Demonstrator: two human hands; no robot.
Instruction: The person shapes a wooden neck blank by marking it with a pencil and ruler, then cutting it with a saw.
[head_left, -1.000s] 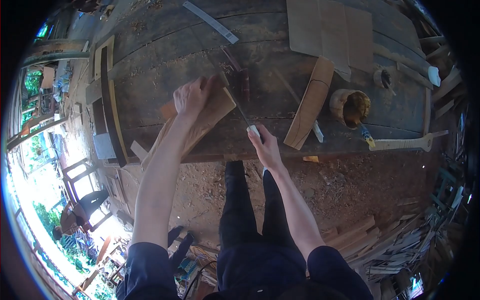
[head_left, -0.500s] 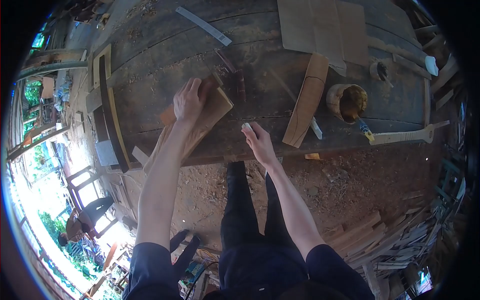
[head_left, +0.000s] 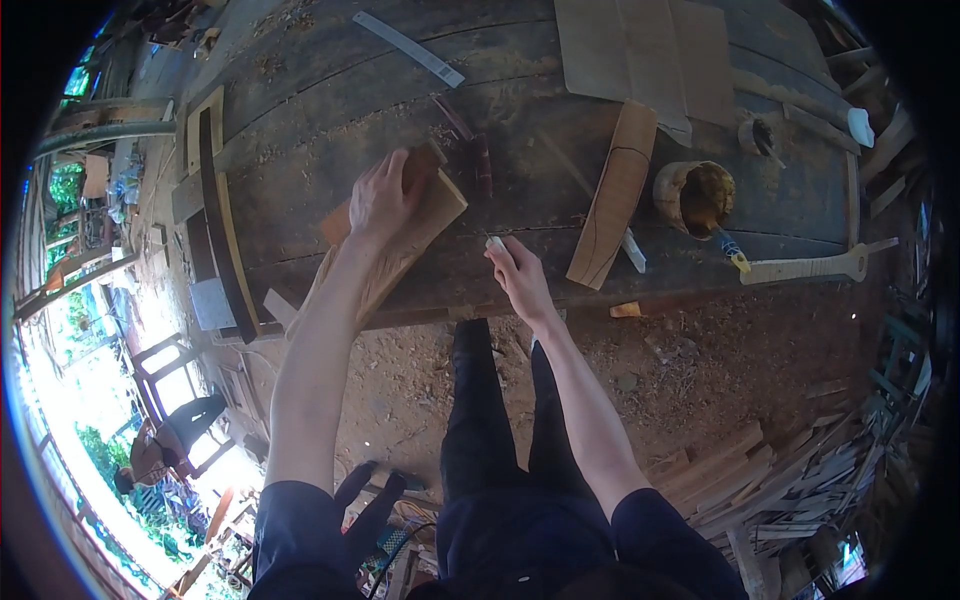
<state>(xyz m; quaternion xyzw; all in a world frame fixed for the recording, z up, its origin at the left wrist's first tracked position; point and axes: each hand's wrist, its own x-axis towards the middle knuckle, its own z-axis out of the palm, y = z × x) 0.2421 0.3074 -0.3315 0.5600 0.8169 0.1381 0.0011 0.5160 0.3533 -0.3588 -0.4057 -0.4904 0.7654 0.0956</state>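
We press our left hand flat, fingers spread, on the pale tapered wooden board, which overhangs the near edge of the dark plank surface. Our right hand closes round a slim white-handled tool just beside the board. A curved wooden slat lies near, bare planks between.

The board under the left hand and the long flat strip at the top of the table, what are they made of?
The board under the left hand looks like bare, unfinished wood: pale tan with a matte face. The strip looks like metal, probably a ruler: thin, grey and even-edged, though any markings are too small to make out.
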